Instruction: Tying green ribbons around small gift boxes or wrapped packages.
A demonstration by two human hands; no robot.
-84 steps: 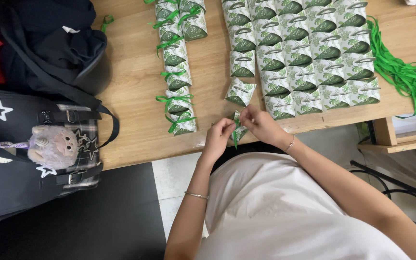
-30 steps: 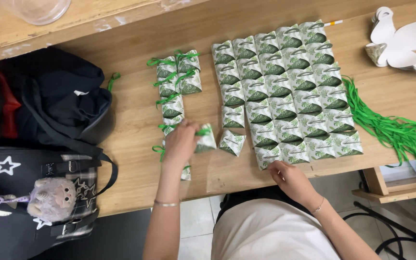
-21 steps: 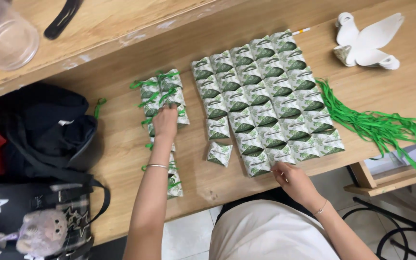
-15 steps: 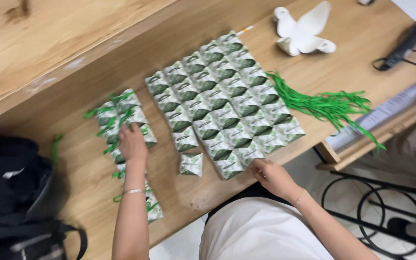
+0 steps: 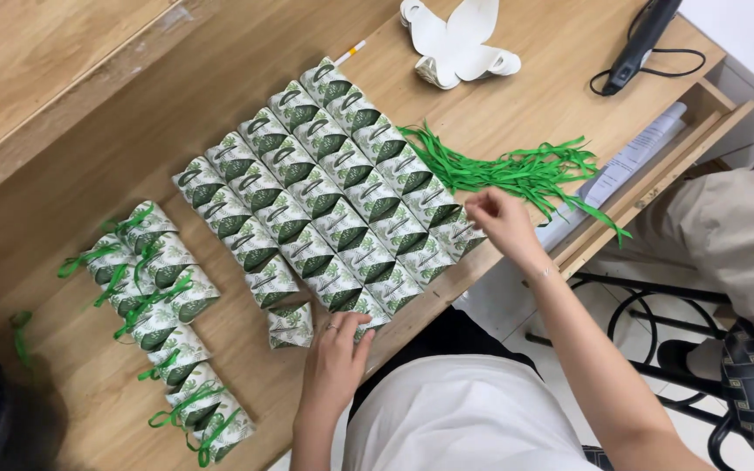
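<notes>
Bare wood of the slanting wooden worktop [image 5: 80, 122] lies open at far left, beyond a column of small folded paper boxes tied with green ribbon [image 5: 163, 318] running toward the near edge. Next comes one loose green-and-white leaf-printed paper box [image 5: 291, 325], untied, set just below the block of matching untied boxes [image 5: 329, 183] that nearly reaches the worktop's edge. The left hand [image 5: 335, 353] rests flat beside it, fingers together, touching it. The right hand [image 5: 501, 220] is raised with its grip pinched at the pile of thin green ribbon strips [image 5: 517, 167].
</notes>
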